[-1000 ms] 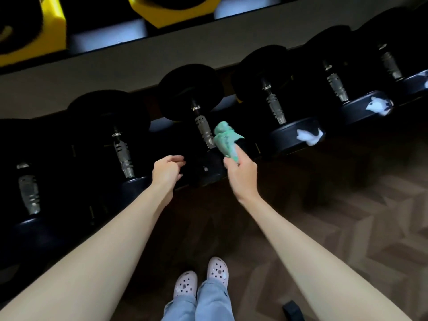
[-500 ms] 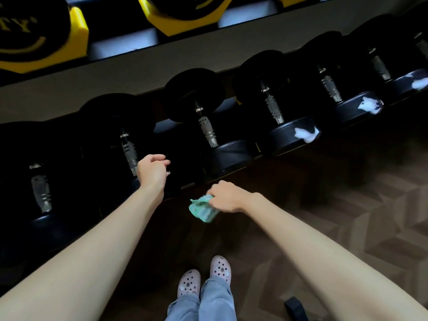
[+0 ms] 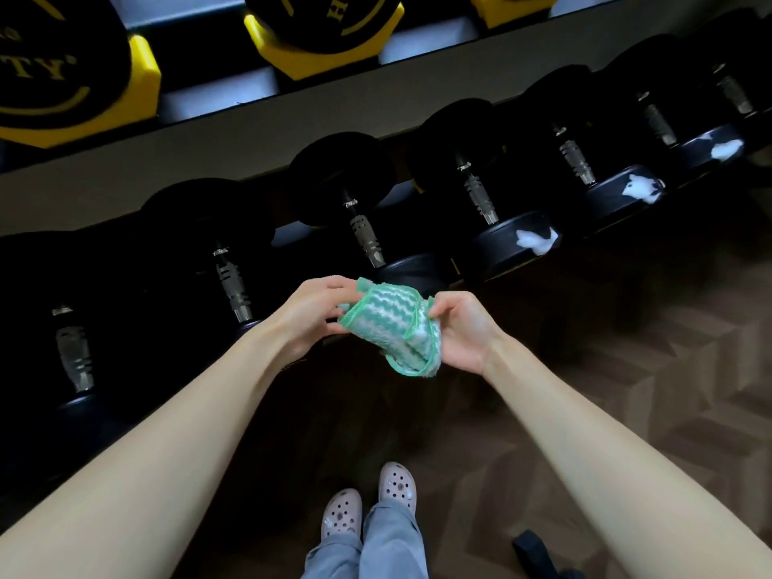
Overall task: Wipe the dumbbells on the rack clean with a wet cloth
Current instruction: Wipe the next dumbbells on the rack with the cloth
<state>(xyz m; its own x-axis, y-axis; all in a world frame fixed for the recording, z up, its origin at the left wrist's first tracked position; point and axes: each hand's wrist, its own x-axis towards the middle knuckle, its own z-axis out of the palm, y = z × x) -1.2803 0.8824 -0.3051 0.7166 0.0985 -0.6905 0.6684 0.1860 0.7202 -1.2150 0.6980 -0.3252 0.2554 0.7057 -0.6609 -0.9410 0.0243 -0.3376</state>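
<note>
**1. Current state**
My left hand (image 3: 311,317) pinches the left edge of the cloth (image 3: 388,323) between thumb and fingertips. My right hand (image 3: 463,332) grips the right edge, thumb on the front face and fingers curled behind. The cloth hangs in the air between both hands, partly folded. It sits just in front of the lower tier of the rack (image 3: 250,131) and just below the near head of the middle dumbbell (image 3: 367,240). I see it touching no dumbbell.

**2. Work remaining**
White patches (image 3: 537,240), which look like foam, sit on the near heads of the 3 dumbbells (image 3: 480,194) to its right. I judge these heads not yet wiped.

**3. Hazards**
- **Cloth drop.** Both grips hold edges only. If 1 pinch slackens during refolding, the cloth may fall to the floor (image 3: 626,369) and pick up grit. That grit would then smear the heads.
- **Soiled face outward.** A wrong fold puts the used side in contact and spreads residue.
- **Wet handles.** Excess water left in the ribbed metal handles makes them slippery.
- **Rolling.** A hard sideways push on a round head may turn that dumbbell. Fingers between neighbouring heads could be nipped.
- **Low light.** The lower tier is dark, so residue on the black heads is easy to miss.
</note>
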